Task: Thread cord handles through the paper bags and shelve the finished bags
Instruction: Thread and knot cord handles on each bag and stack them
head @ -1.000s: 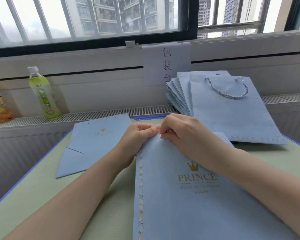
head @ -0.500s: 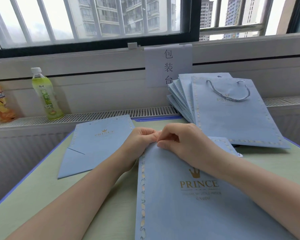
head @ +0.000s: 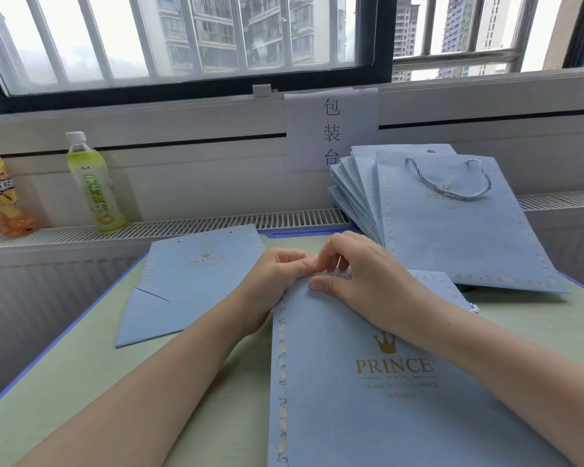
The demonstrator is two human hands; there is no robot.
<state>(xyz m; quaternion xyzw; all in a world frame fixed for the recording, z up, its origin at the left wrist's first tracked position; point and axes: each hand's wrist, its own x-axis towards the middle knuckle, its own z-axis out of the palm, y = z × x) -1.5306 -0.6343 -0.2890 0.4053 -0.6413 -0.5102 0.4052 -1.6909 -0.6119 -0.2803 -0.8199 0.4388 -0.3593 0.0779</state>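
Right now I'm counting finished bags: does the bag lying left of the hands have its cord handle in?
No: the left bag lies flat, its holes empty.

Your blue bag (head: 385, 382) lies flat before you, its top edge pinched where a twisted cord (head: 342, 275) shows. A handleless bag (head: 196, 281) lies left. The stack (head: 452, 227) leans far right, its top bag corded.

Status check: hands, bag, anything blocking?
Left hand pinching top edge of near bag. Right hand pinching cord there. Nothing blocking.
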